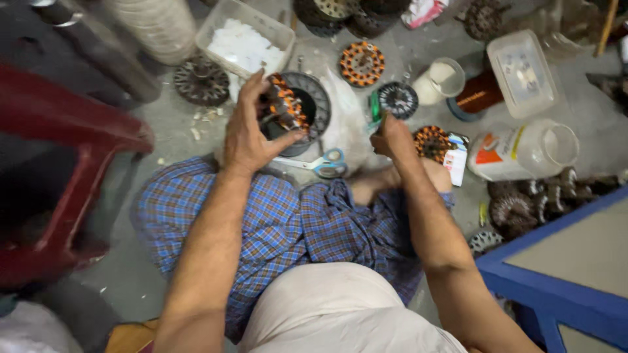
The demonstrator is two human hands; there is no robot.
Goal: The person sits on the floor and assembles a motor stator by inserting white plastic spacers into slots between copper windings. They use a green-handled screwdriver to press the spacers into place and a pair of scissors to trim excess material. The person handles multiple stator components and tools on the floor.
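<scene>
Left hand (245, 134) gripping round orange-and-copper wound stator (285, 104) | right hand (390, 136), right of stator, pinching green-handled tool (375, 108) | step: judging by grips, working windings; next needs steady aim.

scissors (327, 163): 1 | clear plastic tubs (245, 39): 2 | plastic jar (523, 151): 1 | red stool (59, 170): 1

One head-worn camera looks steeply down from close above at the seated person's lap (288, 222) and the cluttered floor (170, 131) just beyond
</scene>
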